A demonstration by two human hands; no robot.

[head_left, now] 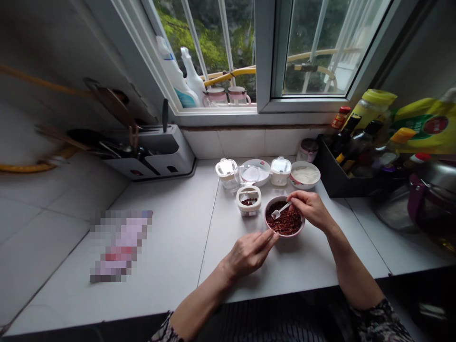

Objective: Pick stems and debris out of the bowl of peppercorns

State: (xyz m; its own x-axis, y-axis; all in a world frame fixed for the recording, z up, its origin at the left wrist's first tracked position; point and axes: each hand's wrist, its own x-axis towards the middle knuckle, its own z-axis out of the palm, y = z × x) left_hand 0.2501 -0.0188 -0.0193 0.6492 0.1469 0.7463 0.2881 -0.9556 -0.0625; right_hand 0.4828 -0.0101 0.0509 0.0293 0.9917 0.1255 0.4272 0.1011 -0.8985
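Observation:
My right hand (pixel 309 208) is closed on the handle of a small white spoon (pixel 281 210). The spoon's scoop end sits over dark red dried flakes (pixel 288 223), which look like crushed chili, in a bowl with a pink rim (pixel 285 235). My left hand (pixel 249 252) has its fingertips at the near left rim of this bowl, gripping its edge. Just left of the bowl, a clear square seasoning jar (pixel 248 213) with a cream rim stands with some of the flakes inside.
Behind stand two lidded jars (pixel 226 173) (pixel 280 176), a white plate (pixel 261 167) and a bowl of white powder (pixel 305 175). Bottles in a dark rack (pixel 351 183) and a kettle (pixel 420 199) are at right. A utensil holder (pixel 164 156) and a blurred packet (pixel 123 244) lie left.

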